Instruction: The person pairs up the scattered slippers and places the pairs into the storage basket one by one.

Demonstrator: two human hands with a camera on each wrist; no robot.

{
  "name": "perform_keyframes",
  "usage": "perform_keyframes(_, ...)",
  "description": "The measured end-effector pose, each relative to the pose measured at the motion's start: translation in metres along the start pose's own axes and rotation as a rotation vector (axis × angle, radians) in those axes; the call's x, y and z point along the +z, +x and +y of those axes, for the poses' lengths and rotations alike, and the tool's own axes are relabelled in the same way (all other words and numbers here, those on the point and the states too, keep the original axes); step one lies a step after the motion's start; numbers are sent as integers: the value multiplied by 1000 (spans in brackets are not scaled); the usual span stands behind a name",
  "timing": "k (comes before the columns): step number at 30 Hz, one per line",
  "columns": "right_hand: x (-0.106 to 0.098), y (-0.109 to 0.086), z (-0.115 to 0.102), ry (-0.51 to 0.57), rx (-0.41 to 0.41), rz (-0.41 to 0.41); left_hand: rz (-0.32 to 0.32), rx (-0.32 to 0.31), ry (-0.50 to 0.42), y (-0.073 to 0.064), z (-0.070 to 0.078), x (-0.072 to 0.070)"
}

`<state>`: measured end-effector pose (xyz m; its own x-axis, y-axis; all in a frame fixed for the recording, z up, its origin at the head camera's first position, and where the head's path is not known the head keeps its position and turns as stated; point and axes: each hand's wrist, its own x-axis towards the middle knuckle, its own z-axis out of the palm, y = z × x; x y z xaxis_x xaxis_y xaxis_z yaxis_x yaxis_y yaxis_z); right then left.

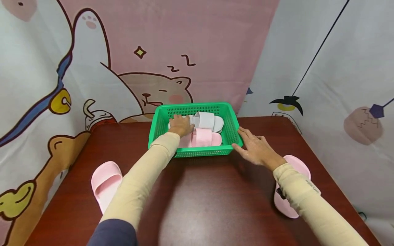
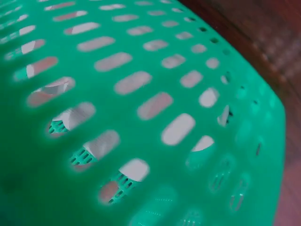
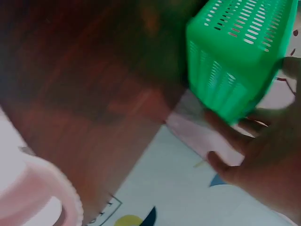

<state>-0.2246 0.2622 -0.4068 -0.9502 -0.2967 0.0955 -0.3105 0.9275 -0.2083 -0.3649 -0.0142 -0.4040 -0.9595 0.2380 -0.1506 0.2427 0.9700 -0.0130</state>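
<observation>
A green plastic basket (image 1: 201,152) with slotted walls stands toward the far side of the table. Inside it, a white slide slipper (image 1: 205,120) lies at the back and a pink slide slipper (image 1: 204,137) at the front. My left hand (image 1: 181,125) reaches over the front rim, palm down on the left part of the white footwear; its fingertips are hidden, and I cannot tell whether they grip. The left wrist view is filled by the basket wall (image 2: 155,94). My right hand (image 1: 254,147) touches the basket's right side, fingers spread, thumb near the front corner.
Another pink slipper (image 1: 106,182) lies on the table at left, partly behind my left sleeve. A further pink slipper (image 1: 286,201) is under my right forearm. The dark red wooden table (image 1: 200,205) ends at a cartoon-printed cloth (image 1: 215,51) behind the basket.
</observation>
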Motion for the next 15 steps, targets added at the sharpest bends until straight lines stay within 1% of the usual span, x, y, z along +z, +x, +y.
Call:
perform_keyframes(3, 1, 4, -1, 16, -29, 83, 25, -12, 38, 0, -5, 1)
perform_keyframes(5, 1, 4, -1, 17, -36, 116, 32, -8, 32, 0, -8, 2)
perform_keyframes(15, -7, 4, 0, 0, -42, 160, 46, 36, 36, -6, -18, 5)
